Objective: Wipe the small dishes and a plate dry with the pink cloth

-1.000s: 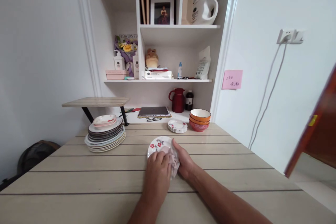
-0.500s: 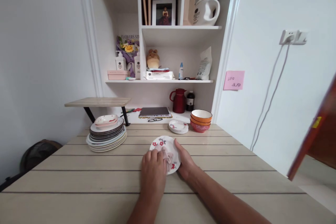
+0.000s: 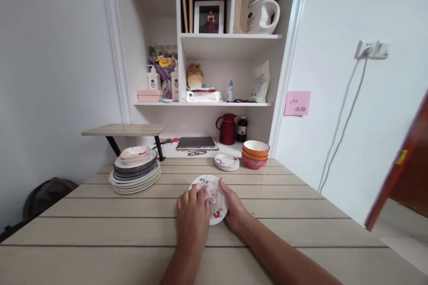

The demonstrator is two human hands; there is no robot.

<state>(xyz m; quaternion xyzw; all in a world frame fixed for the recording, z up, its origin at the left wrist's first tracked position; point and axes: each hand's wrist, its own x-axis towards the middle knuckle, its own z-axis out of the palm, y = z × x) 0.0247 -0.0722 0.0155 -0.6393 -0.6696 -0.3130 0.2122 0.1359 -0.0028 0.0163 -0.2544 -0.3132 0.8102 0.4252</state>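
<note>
A small white plate (image 3: 220, 205) with red flowers and grey leaves is tilted above the wooden table (image 3: 140, 222). My right hand (image 3: 236, 209) grips its right rim, thumb on the upper face and the other fingers hidden beneath. Bunched on the plate's face is a pale pink cloth (image 3: 211, 193). My left hand (image 3: 194, 211) presses that cloth against the plate, its fingers bent over it. Beyond the hands lies a short stack of matching small plates (image 3: 227, 161). Beside it are several nested bowls (image 3: 256, 153), orange above and red-pink below.
A tall stack of plates (image 3: 135, 176), topped by pink-rimmed dishes (image 3: 134, 153), stands at left by a small raised shelf (image 3: 123, 129). Along the back are a laptop (image 3: 197, 142), glasses (image 3: 197, 153), a red thermos jug (image 3: 228, 129) and a dark bottle (image 3: 242, 129).
The plate and both hands have shifted slightly left and toward me. The cloth has moved a little over the plate's face, covering more of the upper-left flowers and uncovering the lower ones.
</note>
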